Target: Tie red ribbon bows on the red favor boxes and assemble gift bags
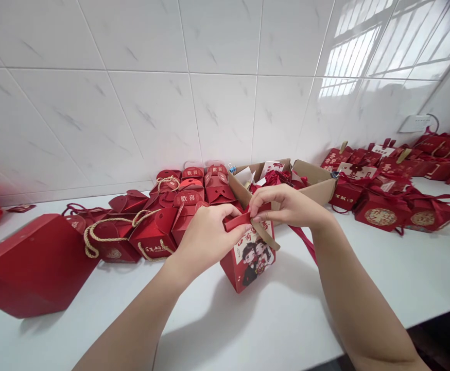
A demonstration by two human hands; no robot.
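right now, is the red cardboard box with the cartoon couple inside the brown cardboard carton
No, the red box is outside the carton, left hand and right hand at its top.

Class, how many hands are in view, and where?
2: the left hand pinches a red strip at the top of the couple-printed box; the right hand is at that strip's right end.

Above a small red box (250, 273) printed with two cartoon figures, a red strip (235, 222) is pinched by the left hand (207, 234), its end being gripped by the fingertips of the right hand (281, 205). A gold band (268, 239) is slanted across the printed face. Behind, further red boxes (156, 226) are clustered beside an open cardboard carton (319, 189) on the white table (287, 319).
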